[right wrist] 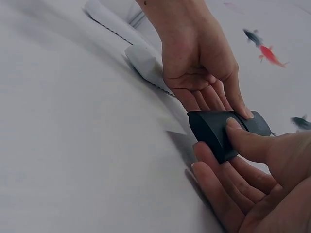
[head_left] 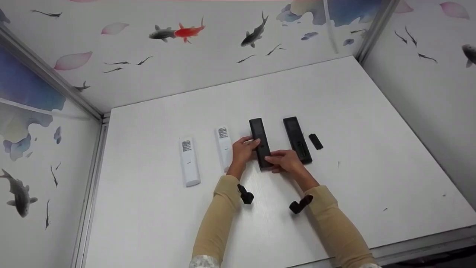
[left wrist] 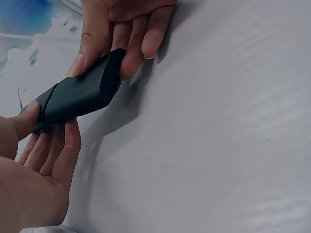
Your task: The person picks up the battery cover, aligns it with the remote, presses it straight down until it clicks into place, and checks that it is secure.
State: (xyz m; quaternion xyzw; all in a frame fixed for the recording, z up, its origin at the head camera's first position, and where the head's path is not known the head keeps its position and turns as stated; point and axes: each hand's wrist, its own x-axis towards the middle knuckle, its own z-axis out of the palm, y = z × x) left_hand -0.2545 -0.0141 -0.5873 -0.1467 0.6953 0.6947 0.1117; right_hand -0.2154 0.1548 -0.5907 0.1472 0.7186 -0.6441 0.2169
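Observation:
Both hands hold a black remote control point(head_left: 261, 145), its back turned up and a seam running across it. My left hand point(head_left: 243, 150) grips its left side, thumb on top and fingers underneath. At the near end my right hand point(head_left: 286, 160) pinches it, also with the thumb on top. In the left wrist view the remote point(left wrist: 80, 92) is above the white table, casting a shadow. The right wrist view shows both thumbs on the remote point(right wrist: 214, 127). A second black remote point(head_left: 295, 136) lies to the right, its battery compartment uncovered, beside a small black battery cover point(head_left: 316, 141).
Two white remotes lie to the left: one point(head_left: 190, 163) further out, the other point(head_left: 223, 143) close beside my left hand. The white table point(head_left: 148, 223) is bordered by printed panels point(head_left: 208, 70) at the back and sides.

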